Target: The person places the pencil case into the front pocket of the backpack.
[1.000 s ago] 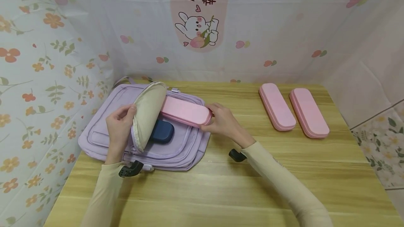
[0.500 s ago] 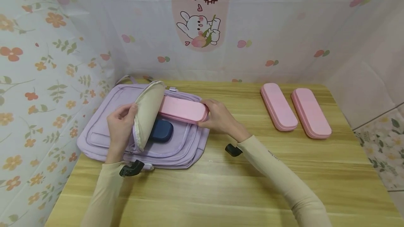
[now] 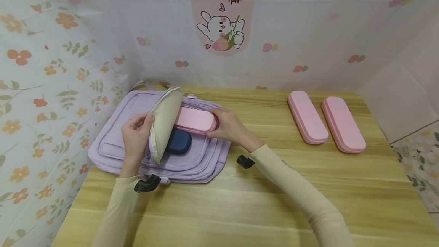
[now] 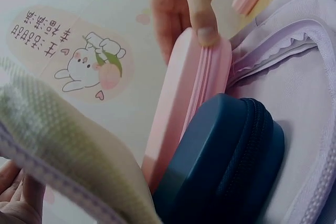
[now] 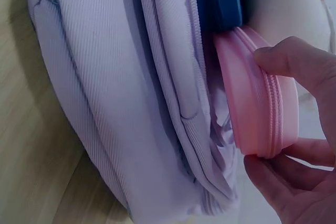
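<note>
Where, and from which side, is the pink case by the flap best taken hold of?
Likely best to grip the pink case across its narrow width at the free rounded end, coming from the right, as the right hand does. Its other end is hidden behind the flap, and the blue case sits close along its near side.

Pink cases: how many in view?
3: first case in the right hand, partly behind the bag flap; second case and third case on the table, farther right. The bag may hide more.
</note>
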Demonstrator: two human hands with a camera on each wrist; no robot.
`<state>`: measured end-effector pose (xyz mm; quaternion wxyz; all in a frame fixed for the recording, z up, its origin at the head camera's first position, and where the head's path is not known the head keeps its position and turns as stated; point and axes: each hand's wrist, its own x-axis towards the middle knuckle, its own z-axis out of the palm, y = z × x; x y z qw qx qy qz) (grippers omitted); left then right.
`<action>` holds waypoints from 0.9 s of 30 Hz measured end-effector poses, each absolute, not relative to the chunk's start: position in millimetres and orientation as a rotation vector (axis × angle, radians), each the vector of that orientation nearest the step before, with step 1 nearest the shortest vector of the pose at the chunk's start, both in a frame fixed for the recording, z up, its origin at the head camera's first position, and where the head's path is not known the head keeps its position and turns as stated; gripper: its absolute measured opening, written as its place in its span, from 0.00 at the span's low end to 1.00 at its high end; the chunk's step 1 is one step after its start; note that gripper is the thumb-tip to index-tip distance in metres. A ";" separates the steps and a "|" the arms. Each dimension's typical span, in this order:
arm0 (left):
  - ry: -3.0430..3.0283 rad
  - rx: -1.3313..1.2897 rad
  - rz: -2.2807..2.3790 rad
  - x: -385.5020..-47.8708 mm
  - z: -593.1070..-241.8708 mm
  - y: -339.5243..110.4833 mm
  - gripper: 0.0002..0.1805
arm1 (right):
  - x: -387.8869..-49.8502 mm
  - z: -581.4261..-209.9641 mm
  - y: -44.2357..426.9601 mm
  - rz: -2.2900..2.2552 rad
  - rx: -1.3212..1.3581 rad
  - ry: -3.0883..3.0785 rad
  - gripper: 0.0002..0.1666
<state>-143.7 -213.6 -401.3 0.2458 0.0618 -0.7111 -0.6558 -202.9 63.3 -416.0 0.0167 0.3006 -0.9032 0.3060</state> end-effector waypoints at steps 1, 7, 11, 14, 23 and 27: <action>-1.943 0.169 -1.788 -143.8 -401.4 -213.1 0.11 | -203.6 -416.6 61.9 0.941 0.942 -2.808 0.43; -1.931 0.162 -1.817 -144.8 -401.9 -211.1 0.11 | -208.4 -417.5 54.1 0.917 0.933 -2.839 0.42; -1.908 0.166 -1.823 -144.5 -402.4 -210.8 0.06 | -211.6 -418.1 47.9 0.891 0.934 -2.857 0.42; -1.900 0.165 -1.826 -144.0 -402.9 -211.3 0.04 | -213.2 -420.2 42.4 0.890 0.944 -2.841 0.42; -1.889 0.161 -1.838 -141.7 -403.1 -211.7 0.06 | -217.3 -432.8 30.2 0.898 0.952 -2.766 0.40; -1.910 0.162 -1.830 -140.6 -402.7 -212.2 0.10 | -216.6 -435.7 25.6 0.905 0.943 -2.778 0.40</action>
